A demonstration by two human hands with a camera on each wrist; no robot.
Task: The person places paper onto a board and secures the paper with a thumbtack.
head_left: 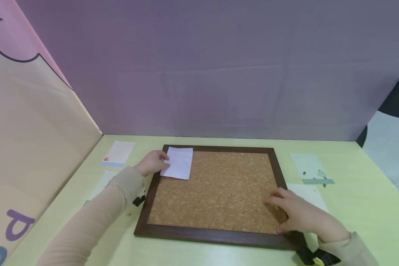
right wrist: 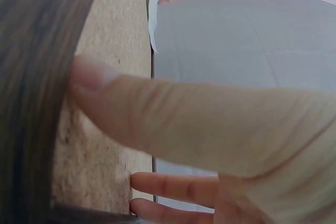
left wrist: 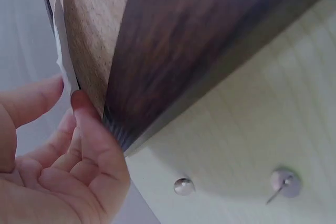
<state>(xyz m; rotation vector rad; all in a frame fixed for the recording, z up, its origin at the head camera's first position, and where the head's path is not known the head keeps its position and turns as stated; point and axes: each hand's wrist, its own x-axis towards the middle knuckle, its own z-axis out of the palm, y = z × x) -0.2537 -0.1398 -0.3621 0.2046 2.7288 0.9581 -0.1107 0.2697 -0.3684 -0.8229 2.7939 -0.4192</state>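
Observation:
A corkboard (head_left: 216, 195) in a dark wooden frame (head_left: 212, 236) lies on the pale table. My left hand (head_left: 153, 162) pinches the left edge of a white sheet of paper (head_left: 178, 164) between thumb and forefinger, over the board's back left corner. In the left wrist view this paper (left wrist: 65, 69) stands edge-on, slightly curved above the cork. At the front right corner rests my right hand (head_left: 299, 212), its fingers spread and relaxed on the board. The right wrist view shows its thumb (right wrist: 136, 108) lying where cork meets frame.
Two thumbtacks lie beside the frame, a domed silver tack (left wrist: 184, 186) and a tack with its point up (left wrist: 286, 182). Printed cards flank the board: a pink-marked card (head_left: 118, 153) at left, a green-banded card (head_left: 312, 169) at right. A purple-grey backdrop (head_left: 219, 81) rises behind.

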